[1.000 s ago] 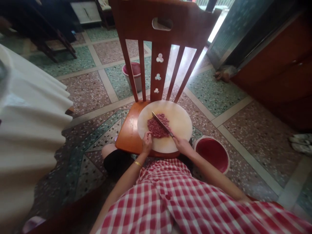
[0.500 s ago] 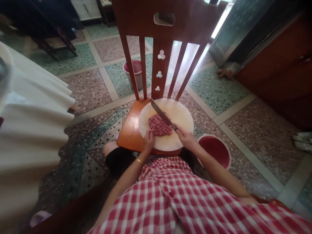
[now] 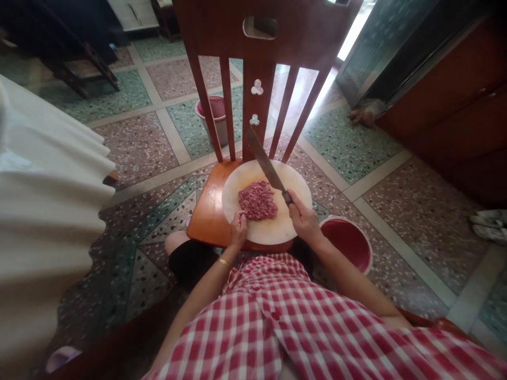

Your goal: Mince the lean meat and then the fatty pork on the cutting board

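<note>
A round white cutting board (image 3: 285,229) rests on the seat of a wooden chair (image 3: 206,211). On it lies a flattened heap of minced meat (image 3: 258,200), dark pink and finely chopped. My right hand (image 3: 304,216) is closed round the handle of a kitchen knife (image 3: 267,164), whose long blade is raised above the board and points away to the upper left. My left hand (image 3: 238,230) is at the board's near left edge, fingers curled together, with the fingertips against the lower left of the meat. Whatever may be between those fingers is hidden.
The slatted chair back (image 3: 255,105) rises beyond the board. A red-lined bucket (image 3: 348,245) stands on the floor at the right, and another bucket (image 3: 217,124) is behind the chair. A pale draped cloth (image 3: 51,211) hangs at the left. Shoes (image 3: 489,224) lie far right.
The knife has lifted off the meat, its blade now higher and tipped up. My right hand has risen slightly with it, while my left hand stays beside the meat.
</note>
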Available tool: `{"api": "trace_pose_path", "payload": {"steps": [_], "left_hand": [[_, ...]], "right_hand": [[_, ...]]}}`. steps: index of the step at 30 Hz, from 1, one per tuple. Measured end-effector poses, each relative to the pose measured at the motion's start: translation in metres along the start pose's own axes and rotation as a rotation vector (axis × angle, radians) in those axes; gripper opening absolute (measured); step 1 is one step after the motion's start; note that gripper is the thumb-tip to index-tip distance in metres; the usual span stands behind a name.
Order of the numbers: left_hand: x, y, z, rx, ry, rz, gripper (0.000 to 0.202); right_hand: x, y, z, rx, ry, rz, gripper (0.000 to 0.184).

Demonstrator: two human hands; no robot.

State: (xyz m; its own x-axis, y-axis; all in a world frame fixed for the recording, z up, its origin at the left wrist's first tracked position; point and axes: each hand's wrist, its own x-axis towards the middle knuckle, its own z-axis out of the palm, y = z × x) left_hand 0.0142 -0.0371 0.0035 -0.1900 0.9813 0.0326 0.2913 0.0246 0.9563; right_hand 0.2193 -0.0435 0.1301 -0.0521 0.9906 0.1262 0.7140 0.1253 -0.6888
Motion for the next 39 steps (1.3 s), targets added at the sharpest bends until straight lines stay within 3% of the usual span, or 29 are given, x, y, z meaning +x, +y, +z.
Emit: {"api": "trace_pose_path", "payload": {"steps": [2,4,6,10,12,17,19,22,24,28,31,35,39], "left_hand": [[0.0,0.001,-0.001,0.011,0.007,0.006,0.023],[0.0,0.003,-0.001,0.023,0.014,0.014,0.022],[0.0,0.004,-0.001,0.025,0.012,0.017,0.022],[0.0,0.003,0.0,0.022,0.001,0.011,0.022],[0.0,0.001,0.0,0.021,0.001,0.008,0.023],[0.001,0.0,0.0,0.029,0.003,0.019,0.022],[0.001,0.0,0.0,0.027,0.0,0.018,0.022],[0.0,0.0,0.0,0.022,-0.001,0.016,0.023],[0.0,0.001,0.0,0.026,-0.002,0.012,0.023],[0.0,0.004,-0.001,0.051,-0.001,0.02,0.022],[0.001,0.004,-0.002,0.055,-0.011,0.024,0.021],[0.001,0.0,-0.001,0.054,-0.006,0.036,0.022],[0.001,-0.002,0.0,0.056,-0.018,0.015,0.023]], "right_hand": [[-0.002,0.007,0.008,-0.047,-0.054,0.031,0.047],[-0.005,0.015,0.014,-0.089,-0.187,0.093,0.044],[-0.005,0.017,0.011,-0.088,-0.254,0.126,0.042],[-0.006,-0.001,-0.009,0.006,-0.096,0.053,0.045],[-0.008,-0.004,-0.008,0.01,-0.029,0.015,0.047],[-0.013,0.014,0.013,-0.063,-0.236,0.125,0.042],[-0.012,0.012,0.008,-0.033,-0.227,0.139,0.041],[-0.011,-0.002,-0.003,0.011,-0.104,0.089,0.045],[-0.012,-0.006,0.0,0.011,-0.064,0.055,0.048],[-0.016,0.011,0.022,0.015,-0.215,0.115,0.044],[-0.014,0.025,0.021,0.163,-0.26,0.252,0.045],[-0.009,0.036,0.001,0.48,-0.244,0.373,0.056],[-0.009,0.066,-0.006,0.634,-0.262,0.497,0.06]]}}
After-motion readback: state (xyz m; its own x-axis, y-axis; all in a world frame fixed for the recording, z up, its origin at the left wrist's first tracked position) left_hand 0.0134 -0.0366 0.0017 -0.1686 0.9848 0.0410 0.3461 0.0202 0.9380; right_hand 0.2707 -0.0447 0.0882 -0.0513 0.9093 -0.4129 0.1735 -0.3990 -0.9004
